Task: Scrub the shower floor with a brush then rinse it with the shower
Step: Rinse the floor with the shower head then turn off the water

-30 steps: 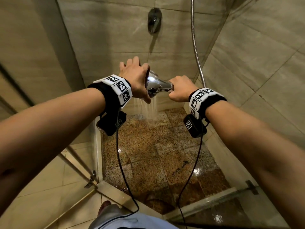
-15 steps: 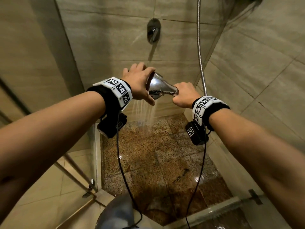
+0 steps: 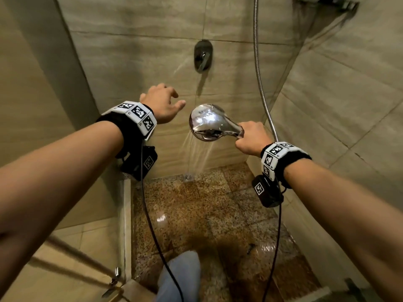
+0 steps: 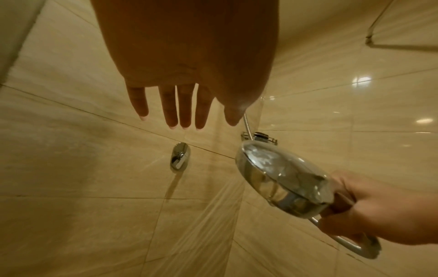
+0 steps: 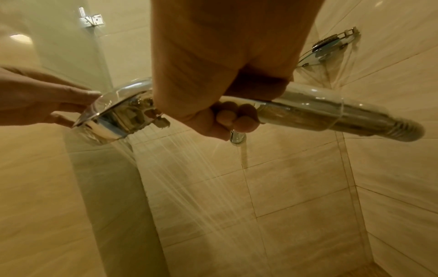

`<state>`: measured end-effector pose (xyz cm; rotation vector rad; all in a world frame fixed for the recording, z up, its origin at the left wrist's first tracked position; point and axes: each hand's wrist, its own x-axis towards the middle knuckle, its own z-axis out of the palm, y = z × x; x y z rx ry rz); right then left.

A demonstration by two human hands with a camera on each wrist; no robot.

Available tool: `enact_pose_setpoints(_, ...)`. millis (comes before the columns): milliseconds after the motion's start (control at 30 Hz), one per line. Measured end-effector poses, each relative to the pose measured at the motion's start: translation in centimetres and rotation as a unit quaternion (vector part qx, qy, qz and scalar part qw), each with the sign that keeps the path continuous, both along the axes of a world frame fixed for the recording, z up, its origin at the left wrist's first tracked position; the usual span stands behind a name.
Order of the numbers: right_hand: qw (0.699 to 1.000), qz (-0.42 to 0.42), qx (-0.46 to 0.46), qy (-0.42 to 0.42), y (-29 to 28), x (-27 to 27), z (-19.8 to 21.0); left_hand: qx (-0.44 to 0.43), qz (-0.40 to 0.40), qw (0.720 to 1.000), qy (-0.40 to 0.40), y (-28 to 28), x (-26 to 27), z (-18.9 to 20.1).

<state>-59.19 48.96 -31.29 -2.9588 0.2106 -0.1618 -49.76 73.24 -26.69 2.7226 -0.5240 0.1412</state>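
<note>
My right hand [image 3: 250, 138] grips the handle of the chrome shower head [image 3: 209, 123], fingers curled round it in the right wrist view [image 5: 234, 120]. Water sprays from the shower head [image 4: 282, 180] down onto the wet brown speckled shower floor [image 3: 196, 214]. My left hand [image 3: 162, 103] hovers to the left of the shower head with fingers [image 4: 184, 110] straight and spread, holding nothing. It is raised toward the chrome wall tap [image 3: 202, 56]. No brush is in view.
The metal hose [image 3: 260, 73] hangs along the right corner. Beige tiled walls [image 3: 130, 62] close in the stall on three sides. A glass door edge with a hinge [image 3: 116, 273] stands at the lower left. My knee in blue fabric [image 3: 178, 277] is at the threshold. A corner shelf [image 5: 329, 46] sits high.
My left hand has let go of the shower head and moved up and left, opening. The shower head, held by the right hand, has turned so its chrome back shows.
</note>
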Motion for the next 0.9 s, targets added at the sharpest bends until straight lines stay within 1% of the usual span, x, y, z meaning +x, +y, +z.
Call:
enact_pose_setpoints(133,1.000,-0.017,0.007,0.006,-2.1,4.8,-0.9,0.021,0.001,1.000,-0.003,-2.0,5.6,-1.5)
enact_pose_setpoints(300,0.999,-0.042,0.027,0.020,-4.7,13.4,-1.9,0.012,-0.017,1.000,0.017,-5.8,15.9,-2.3)
enact_pose_setpoints(433,0.997,-0.056,0.048,0.039,-6.7,21.0,-1.9,-0.011,-0.024,0.999,0.020,-9.6,24.0,-1.0)
enact_pose_setpoints(567,0.995,-0.073,0.048,0.040,-8.7,28.1,-0.5,0.004,-0.044,0.999,-0.001,-13.3,31.2,0.5)
enact_pose_setpoints(667,0.992,-0.096,0.073,0.033,-10.0,32.9,-0.2,0.019,-0.053,0.998,-0.007,-15.7,36.2,1.2)
enact_pose_setpoints(767,0.989,-0.110,0.093,0.042,-10.9,36.0,-0.6,0.038,-0.070,0.997,0.005,-17.7,40.0,0.8)
enact_pose_setpoints(833,0.988,-0.116,0.094,0.046,-11.6,37.7,-1.3,0.048,-0.080,0.995,0.030,-19.1,42.0,0.0)
enact_pose_setpoints(900,0.986,-0.127,0.093,0.053,-12.2,39.0,-2.1,0.043,-0.073,0.995,0.061,-20.0,43.5,-1.1)
